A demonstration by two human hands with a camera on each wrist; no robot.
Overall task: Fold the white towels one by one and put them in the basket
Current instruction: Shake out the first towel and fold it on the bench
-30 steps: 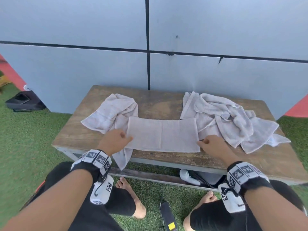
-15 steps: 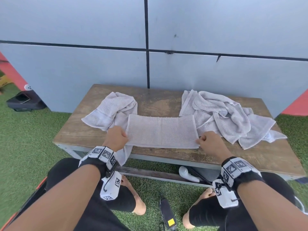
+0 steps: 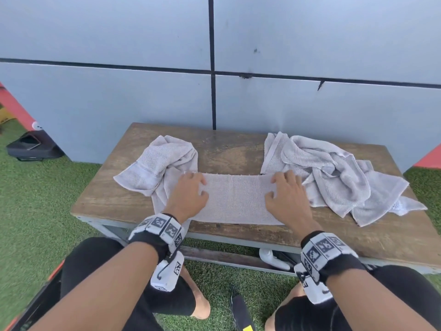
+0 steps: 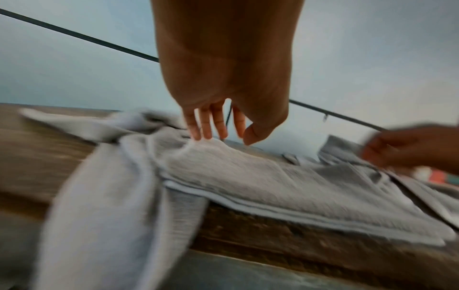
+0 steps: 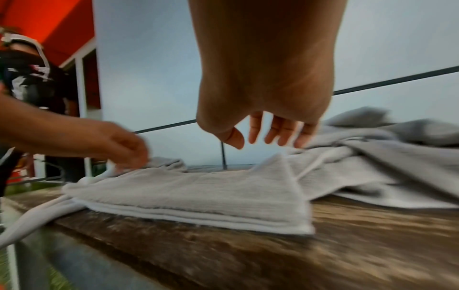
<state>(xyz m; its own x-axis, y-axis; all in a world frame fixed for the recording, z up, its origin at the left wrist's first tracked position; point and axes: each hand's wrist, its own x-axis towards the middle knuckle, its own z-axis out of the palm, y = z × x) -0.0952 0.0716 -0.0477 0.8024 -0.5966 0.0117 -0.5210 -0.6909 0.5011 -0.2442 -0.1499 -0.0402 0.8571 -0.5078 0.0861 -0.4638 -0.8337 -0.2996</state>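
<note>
Both hands spread loose at the ends of the folded towel [image 3: 235, 199]
Head view: we set left hand [image 3: 188, 194] and right hand [image 3: 285, 195] on it, flattening layers on the bench [image 3: 107, 199]; wrist views: fingers relaxed, grasping nothing, so the fold settles

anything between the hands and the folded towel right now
Nothing visible: the left hand and right hand lie directly over the ends of the folded towel, fingers extended. The basket is not in view.
</note>
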